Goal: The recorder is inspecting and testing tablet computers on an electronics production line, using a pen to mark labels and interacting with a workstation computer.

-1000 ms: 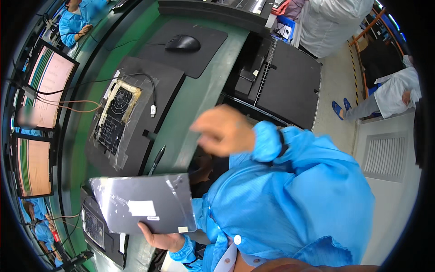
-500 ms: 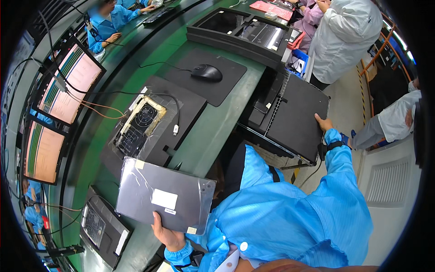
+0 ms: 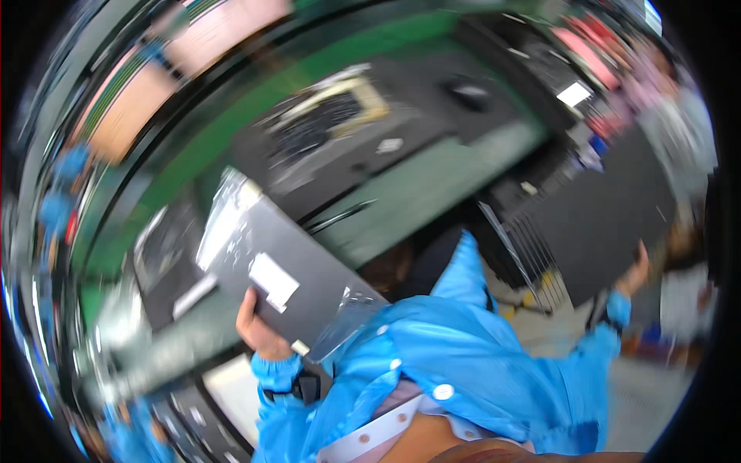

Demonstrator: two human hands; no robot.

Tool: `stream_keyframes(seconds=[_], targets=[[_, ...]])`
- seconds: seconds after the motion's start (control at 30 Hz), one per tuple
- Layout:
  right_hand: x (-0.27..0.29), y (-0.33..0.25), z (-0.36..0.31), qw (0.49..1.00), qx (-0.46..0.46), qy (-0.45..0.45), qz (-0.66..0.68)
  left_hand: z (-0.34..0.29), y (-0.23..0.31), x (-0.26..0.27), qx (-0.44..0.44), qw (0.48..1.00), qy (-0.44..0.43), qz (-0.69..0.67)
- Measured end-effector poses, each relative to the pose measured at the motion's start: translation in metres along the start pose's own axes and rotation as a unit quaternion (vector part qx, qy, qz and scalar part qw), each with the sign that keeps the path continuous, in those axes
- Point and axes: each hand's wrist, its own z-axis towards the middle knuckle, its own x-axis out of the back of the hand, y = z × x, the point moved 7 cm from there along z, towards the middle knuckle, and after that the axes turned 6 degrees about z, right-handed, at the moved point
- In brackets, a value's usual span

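At ten o'clock from your chest, the fingers of your left hand (image 3: 264, 335) are clamped on a grey tablet (image 3: 310, 279) in clear film. At two o'clock your right hand (image 3: 635, 274) meets the edge of a black board (image 3: 606, 220), too blurred to tell whether its fingers close on it. A dark pen (image 3: 340, 217) lies on the green table (image 3: 440, 181) at eleven.

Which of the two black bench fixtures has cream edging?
The fixture nearer the mouse: cream edging borders its dark window. The other fixture, left of the grey panel in the left hand, shows a white strip, no cream.
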Motion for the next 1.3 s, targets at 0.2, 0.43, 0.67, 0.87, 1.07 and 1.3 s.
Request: stream_keyframes(seconds=[0.2,0.43,0.67,0.87,1.07,1.3], targets=[[-0.279,-0.144,-0.142,0.668,-0.306,-0.445,0.512,-0.099,0.114,0.075,-0.318,0.946,0.029,-0.054],[-0.376,-0.377,-0.533,0.245,-0.313,-0.878,0.266,-0.322,0.157,0.126,-0.483,0.874,0.024,-0.04],[-0.232,-0.409,-0.762,-0.082,-0.314,-0.942,0.086,-0.499,0.085,0.22,-0.581,0.716,0.384,-0.052],[-0.194,-0.301,-0.838,-0.045,-0.349,-0.923,-0.156,-0.459,0.023,0.253,-0.46,0.733,0.464,-0.19],[-0.209,-0.289,-0.887,-0.085,-0.291,-0.943,-0.133,-0.37,0.034,0.264,-0.36,0.799,0.441,-0.195],[-0.245,-0.292,-0.852,-0.113,-0.032,-0.986,-0.12,-0.275,0.069,0.303,-0.285,0.859,0.393,-0.162]])
